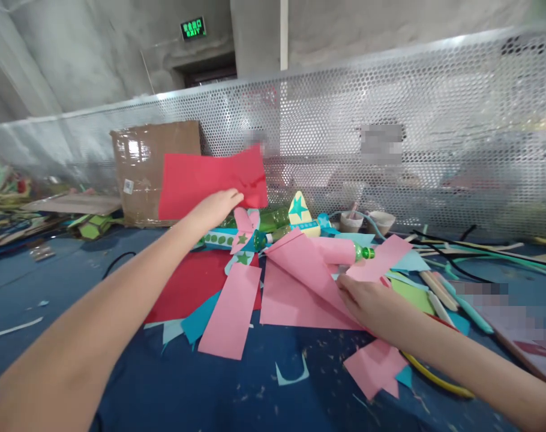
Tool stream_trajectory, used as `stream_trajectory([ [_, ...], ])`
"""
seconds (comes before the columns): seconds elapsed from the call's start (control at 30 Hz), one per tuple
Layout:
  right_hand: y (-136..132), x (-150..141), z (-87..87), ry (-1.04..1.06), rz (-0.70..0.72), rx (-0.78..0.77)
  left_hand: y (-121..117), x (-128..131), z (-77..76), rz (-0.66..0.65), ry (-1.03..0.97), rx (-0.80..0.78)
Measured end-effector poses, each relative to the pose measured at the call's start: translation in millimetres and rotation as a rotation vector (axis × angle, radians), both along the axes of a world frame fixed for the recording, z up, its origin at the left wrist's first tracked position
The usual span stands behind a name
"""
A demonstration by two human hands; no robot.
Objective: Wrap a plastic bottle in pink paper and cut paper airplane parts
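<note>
My left hand is stretched forward and holds a red paper sheet up above the table, fingers closed on its lower edge. My right hand rests on a large pink paper sheet lying on the blue table, fingers curled on the sheet's right edge. Between the hands lie a pink paper strip, a second red sheet flat on the table, and decorated green plastic bottles with star cut-outs.
A cardboard box stands behind the raised red sheet. A perforated metal screen closes the table's far side. Paper cups, coloured strips and sticks lie at the right; pink scraps and a yellow strip sit under my right forearm.
</note>
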State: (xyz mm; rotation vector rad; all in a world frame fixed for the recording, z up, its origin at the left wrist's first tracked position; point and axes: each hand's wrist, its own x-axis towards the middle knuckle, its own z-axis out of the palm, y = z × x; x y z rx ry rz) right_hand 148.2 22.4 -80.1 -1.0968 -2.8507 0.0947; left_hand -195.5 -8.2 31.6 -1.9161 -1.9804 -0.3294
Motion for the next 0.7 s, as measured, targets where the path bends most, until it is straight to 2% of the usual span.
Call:
stream_trajectory([
  [0.07, -1.5, -1.6, 1.4, 0.000, -0.003, -0.032, 5.8, -9.5, -16.6, 0.022, -0.009, -0.078],
  [0.13, -4.1, -2.9, 3.0, 0.017, -0.003, -0.054, 8.5, -15.6, -25.8, 0.059, -0.038, -0.108],
  [0.2, -7.7, -3.7, 4.9, 0.044, 0.006, -0.072, 8.2, -17.7, -27.4, 0.101, -0.073, -0.082],
  [0.3, -12.6, -3.5, 7.2, 0.082, 0.016, -0.101, 1.9, -9.3, -21.5, 0.152, -0.109, 0.055],
  [0.4, -13.2, -1.8, 8.2, 0.118, -0.009, -0.115, -12.5, 17.7, -20.2, 0.145, -0.120, 0.230],
  [0.47, -10.6, -0.4, 9.5, 0.147, -0.042, -0.114, -26.1, 44.0, -28.2, 0.079, -0.126, 0.270],
  [0.6, -3.2, 2.2, 16.0, 0.209, -0.085, -0.139, -50.1, 93.8, -62.6, -0.156, -0.142, 0.132],
  [0.7, 1.0, 3.9, 20.1, 0.253, -0.072, -0.186, -52.9, 111.7, -88.3, -0.248, -0.163, 0.118],
])
